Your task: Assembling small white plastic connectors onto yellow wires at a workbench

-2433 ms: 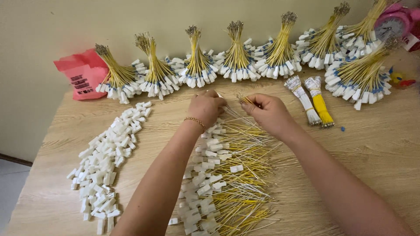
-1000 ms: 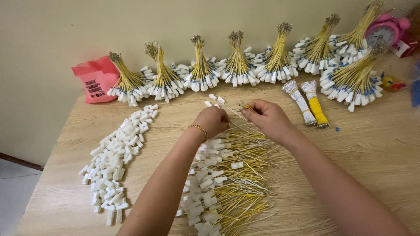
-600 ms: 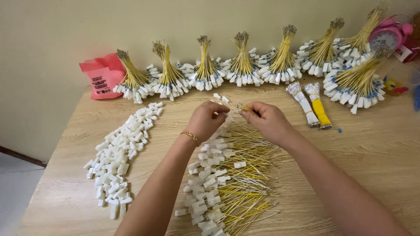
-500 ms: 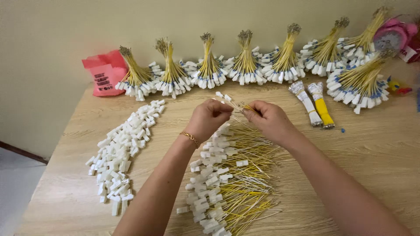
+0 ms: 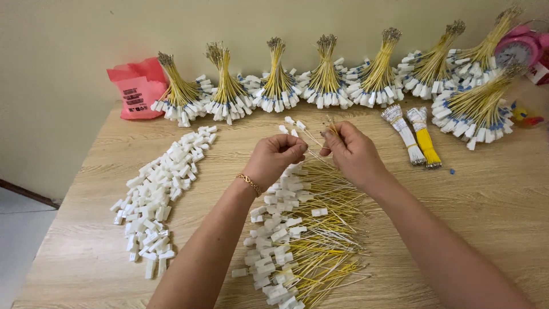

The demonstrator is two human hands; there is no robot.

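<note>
My left hand (image 5: 275, 158) and my right hand (image 5: 352, 151) meet above a loose heap of yellow wires with white plastic connectors (image 5: 303, 234) on a wooden table (image 5: 486, 200). Both hands pinch a small bunch of these wires: the left holds the end with white connectors (image 5: 291, 127) sticking up, the right grips the thin yellow wire ends (image 5: 331, 127). A gold bracelet sits on my left wrist.
A long pile of loose white connectors (image 5: 160, 189) lies to the left. Several tied bundles of finished wires (image 5: 326, 77) fan along the wall. Two small wire bundles, white and yellow (image 5: 416, 136), lie right. A pink bag (image 5: 136, 88) and pink clock (image 5: 517, 48) stand at the back.
The hands lifted slightly from the heap and drew closer together, gathering wires into a bunch. The camera view shifted a little to the left.
</note>
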